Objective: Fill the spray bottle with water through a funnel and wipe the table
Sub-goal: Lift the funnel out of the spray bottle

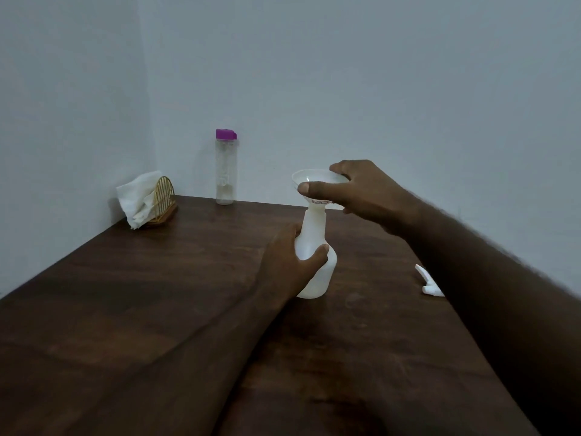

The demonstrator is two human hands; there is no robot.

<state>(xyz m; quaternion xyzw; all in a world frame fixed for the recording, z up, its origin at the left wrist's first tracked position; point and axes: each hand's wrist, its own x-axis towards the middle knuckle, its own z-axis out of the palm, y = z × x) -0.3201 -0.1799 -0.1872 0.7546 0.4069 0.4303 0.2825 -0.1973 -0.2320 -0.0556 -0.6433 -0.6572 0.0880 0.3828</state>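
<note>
The white spray bottle (pixel 327 272) stood near the middle of the dark wood table (pixel 157 294). The left hand (pixel 289 265) was wrapped round its fat lower part and kept it steady. The right hand (pixel 361 190) pinched the rim of the white funnel (pixel 311 179) with thumb and fingers. The funnel's thin stem sat in the bottle's neck.

The job at hand looked like setting the funnel in place. To do it well, the funnel should stand straight up, with its stem pushed all the way in. The bottle looked light and might tip, so one hand should stay on it while the other fetches the water.

The spray bottle was smooth, milky plastic, narrow at the top and wide at the bottom. The funnel was thin, with a round open bowl and a small label near the stem.

At 11 o'clock stood a tall clear water bottle (pixel 225 171) with a purple cap (pixel 225 134). How much water it held was hard to tell. At 10 o'clock, soft crumpled tissues (pixel 135 196) poked out of a gold wire holder (pixel 165 193) shaped like half a circle. At 3 o'clock the white spray head (pixel 429 283) lay on its side, partly hidden by the right arm.
</note>
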